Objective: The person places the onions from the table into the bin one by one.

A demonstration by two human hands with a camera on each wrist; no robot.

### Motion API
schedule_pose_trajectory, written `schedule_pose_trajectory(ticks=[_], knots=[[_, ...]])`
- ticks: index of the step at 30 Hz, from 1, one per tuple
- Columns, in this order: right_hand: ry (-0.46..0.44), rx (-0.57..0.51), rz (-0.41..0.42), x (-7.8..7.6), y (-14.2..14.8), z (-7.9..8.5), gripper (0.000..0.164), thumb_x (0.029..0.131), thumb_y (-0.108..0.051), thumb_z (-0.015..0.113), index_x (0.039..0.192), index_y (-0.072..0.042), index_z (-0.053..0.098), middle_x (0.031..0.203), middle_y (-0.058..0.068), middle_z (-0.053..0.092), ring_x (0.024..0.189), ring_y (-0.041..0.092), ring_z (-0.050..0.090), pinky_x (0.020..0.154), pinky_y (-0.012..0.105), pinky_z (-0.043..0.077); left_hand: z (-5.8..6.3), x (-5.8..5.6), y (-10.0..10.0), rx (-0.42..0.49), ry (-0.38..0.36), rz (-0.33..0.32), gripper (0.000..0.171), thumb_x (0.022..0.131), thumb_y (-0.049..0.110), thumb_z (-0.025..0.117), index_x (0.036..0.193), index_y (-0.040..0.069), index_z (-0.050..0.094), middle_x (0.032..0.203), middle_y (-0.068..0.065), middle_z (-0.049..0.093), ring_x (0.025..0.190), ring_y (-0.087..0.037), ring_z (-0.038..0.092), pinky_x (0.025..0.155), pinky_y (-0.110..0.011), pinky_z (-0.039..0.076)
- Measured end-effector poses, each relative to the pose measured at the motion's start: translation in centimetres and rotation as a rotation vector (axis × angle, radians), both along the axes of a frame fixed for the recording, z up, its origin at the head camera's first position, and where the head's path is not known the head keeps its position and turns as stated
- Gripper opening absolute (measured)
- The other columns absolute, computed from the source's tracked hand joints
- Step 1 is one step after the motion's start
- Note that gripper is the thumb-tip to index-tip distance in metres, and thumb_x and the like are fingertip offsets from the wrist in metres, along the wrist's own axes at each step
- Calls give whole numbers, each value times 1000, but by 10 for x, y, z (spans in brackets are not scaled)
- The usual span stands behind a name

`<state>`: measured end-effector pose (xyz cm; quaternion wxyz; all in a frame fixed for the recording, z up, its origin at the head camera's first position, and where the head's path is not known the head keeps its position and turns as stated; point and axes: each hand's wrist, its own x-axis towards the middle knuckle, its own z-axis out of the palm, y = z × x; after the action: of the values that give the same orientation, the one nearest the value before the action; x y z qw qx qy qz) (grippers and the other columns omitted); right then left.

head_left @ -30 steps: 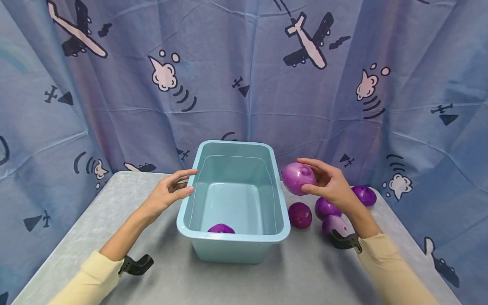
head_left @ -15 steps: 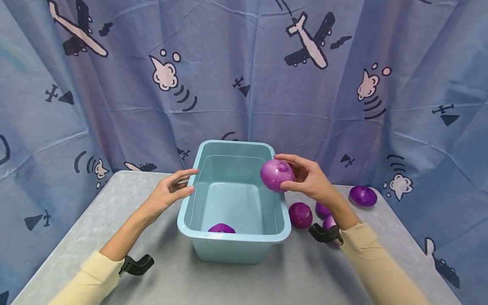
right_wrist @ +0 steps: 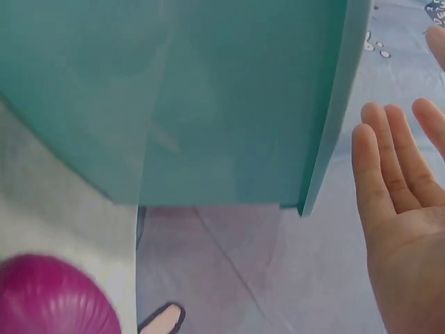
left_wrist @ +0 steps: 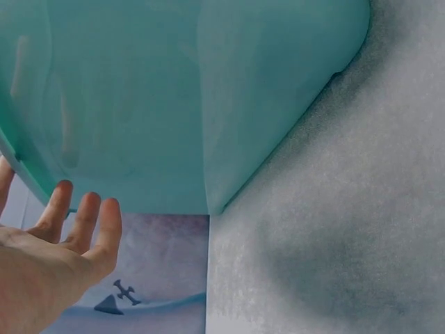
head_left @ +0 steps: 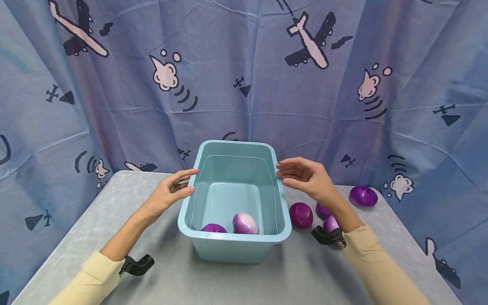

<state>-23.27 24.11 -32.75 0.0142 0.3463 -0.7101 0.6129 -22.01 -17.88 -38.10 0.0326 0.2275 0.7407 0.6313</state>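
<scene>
A light blue plastic bin [head_left: 232, 237] stands in the middle of the table, holding a pale purple onion [head_left: 245, 223] and a darker red onion [head_left: 214, 228] near its front wall. My left hand [head_left: 166, 191] is at the bin's left rim, fingertips right at the edge and fingers relaxed. Over the right rim, my right hand [head_left: 310, 180] has loosely bent, spread fingers and holds nothing. The right wrist view shows its fingers beside the bin's rim, with a red onion [right_wrist: 52, 299] lower left.
Right of the bin, on the grey table [head_left: 160, 254], lie a red onion [head_left: 300, 215], another purple onion [head_left: 323, 210] and a paler one [head_left: 330, 223] partly behind the right wrist strap. One more onion [head_left: 363, 196] sits at the far right edge. A patterned blue curtain [head_left: 244, 84] hangs behind.
My right hand carried the pale onion left to the bin and let it go; it now lies inside. The darker onion there shifted slightly left. My left hand stayed put.
</scene>
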Motion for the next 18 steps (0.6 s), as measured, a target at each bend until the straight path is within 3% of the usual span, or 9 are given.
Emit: schedule_pose_trajectory(ticks=[11,18], knots=[[-10,124,-155,11,44,-14,34,91,7,72,124,6,64,117,18,68,104,26,70,85,35,56,1,0,1,-12,-5,0,53,100,17,67,150,12,51,153,-12,44,134,-34,47,102,-45,44],[-33,154,-215,19,71,-26,34,92,9,70,125,8,62,118,16,68,104,27,70,86,32,55,1,0,0,-13,-4,-4,53,100,16,67,150,12,50,152,-11,45,134,-33,48,101,-43,46]])
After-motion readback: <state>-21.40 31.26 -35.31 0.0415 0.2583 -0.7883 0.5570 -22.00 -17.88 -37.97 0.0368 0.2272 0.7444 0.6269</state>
